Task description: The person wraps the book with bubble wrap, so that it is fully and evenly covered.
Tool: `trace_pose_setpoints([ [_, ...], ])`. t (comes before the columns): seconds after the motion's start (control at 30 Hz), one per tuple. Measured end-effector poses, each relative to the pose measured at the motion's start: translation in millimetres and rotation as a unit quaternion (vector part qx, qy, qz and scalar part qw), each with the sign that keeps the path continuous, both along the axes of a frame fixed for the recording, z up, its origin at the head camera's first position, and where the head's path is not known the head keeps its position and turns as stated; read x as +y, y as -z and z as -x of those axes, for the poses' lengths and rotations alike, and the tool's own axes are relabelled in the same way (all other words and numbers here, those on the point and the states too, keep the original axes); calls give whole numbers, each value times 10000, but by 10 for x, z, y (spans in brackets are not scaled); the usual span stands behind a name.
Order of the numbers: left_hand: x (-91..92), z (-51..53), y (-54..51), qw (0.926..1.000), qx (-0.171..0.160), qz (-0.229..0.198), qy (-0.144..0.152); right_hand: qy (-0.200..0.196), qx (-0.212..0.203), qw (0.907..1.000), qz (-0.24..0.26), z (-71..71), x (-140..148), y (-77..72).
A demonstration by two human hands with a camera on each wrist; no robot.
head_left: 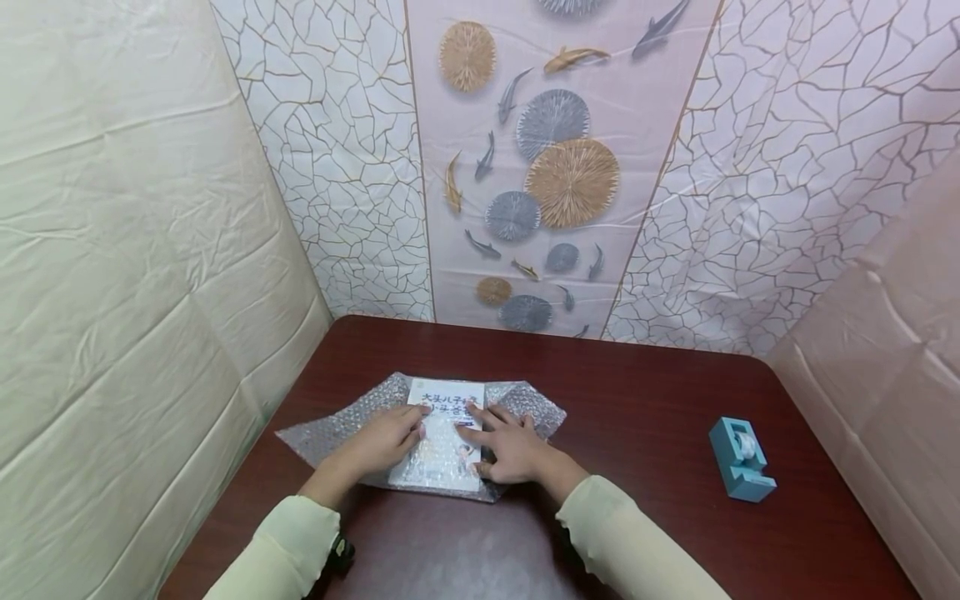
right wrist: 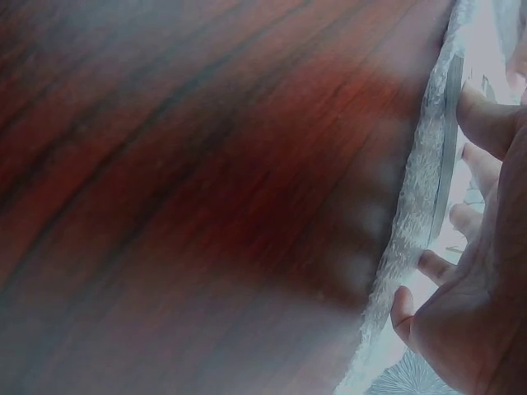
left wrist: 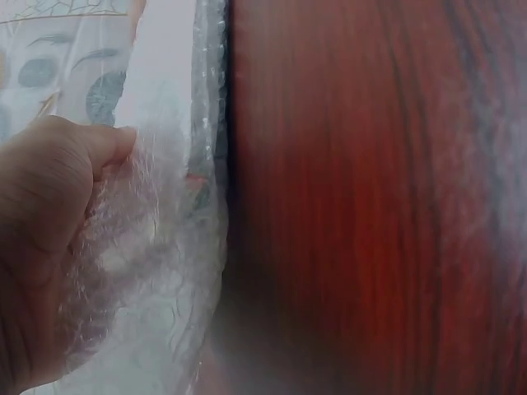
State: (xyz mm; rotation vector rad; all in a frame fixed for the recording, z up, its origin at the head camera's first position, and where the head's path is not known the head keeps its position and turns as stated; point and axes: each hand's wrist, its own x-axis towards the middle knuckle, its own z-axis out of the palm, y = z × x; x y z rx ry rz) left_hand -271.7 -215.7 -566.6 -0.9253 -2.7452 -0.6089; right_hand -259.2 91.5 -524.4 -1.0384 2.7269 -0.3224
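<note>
A white book (head_left: 446, 396) with blue lettering lies face up on a sheet of bubble wrap (head_left: 528, 393) spread on the table. Clear wrap also covers the lower part of its cover, and wide flaps stick out on both sides. My left hand (head_left: 384, 440) rests on the book's left side; in the left wrist view its thumb (left wrist: 111, 144) lies straight on the wrap. On the right side, my right hand (head_left: 513, 448) touches the cover with spread fingers. The right wrist view shows those fingers (right wrist: 486, 123) beside the book's edge (right wrist: 448, 140).
A teal tape dispenser (head_left: 738, 458) with a clear roll stands at the right of the dark red wooden table (head_left: 600, 400). Patterned cloth (head_left: 517, 167) hangs behind the table, and pale quilted panels (head_left: 135, 250) flank it.
</note>
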Motion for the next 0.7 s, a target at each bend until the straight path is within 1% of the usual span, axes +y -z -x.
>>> trace_pose_setpoints([
  [0.03,12,-19,-26,9999,-123,-25,-18,-10,-7,10000,-1,-3,0,-1],
  [0.1,33,-40,-26,9996,-251,-84,-122,-20,-15,10000,3,-3,4,1],
  [0.2,34,10,93,9996,-62,107,-258,-34,-37,10000,-14,0,5,1],
  [0.27,38,40,165,9992,134,215,-321,-42,-23,10000,1,5,8,6],
  [0.3,46,48,172,9992,172,213,-306,-52,-14,10000,8,6,8,4],
  [0.33,50,56,189,9987,318,251,-299,-56,-13,10000,5,8,7,3],
  [0.37,52,49,171,9986,375,257,-268,-62,-2,10000,15,9,7,2],
  [0.4,60,48,166,9986,415,224,-251,-65,8,10000,19,10,8,0],
  [0.5,76,67,198,9981,502,187,-291,-58,19,10000,28,8,9,-10],
  [0.57,78,82,242,9975,563,230,-368,-26,1,10000,25,7,4,-13],
  [0.63,84,108,309,9966,636,275,-452,29,-39,10000,42,0,-4,-17],
  [0.7,81,123,347,9956,725,351,-472,102,-93,9999,98,-10,-15,-15],
])
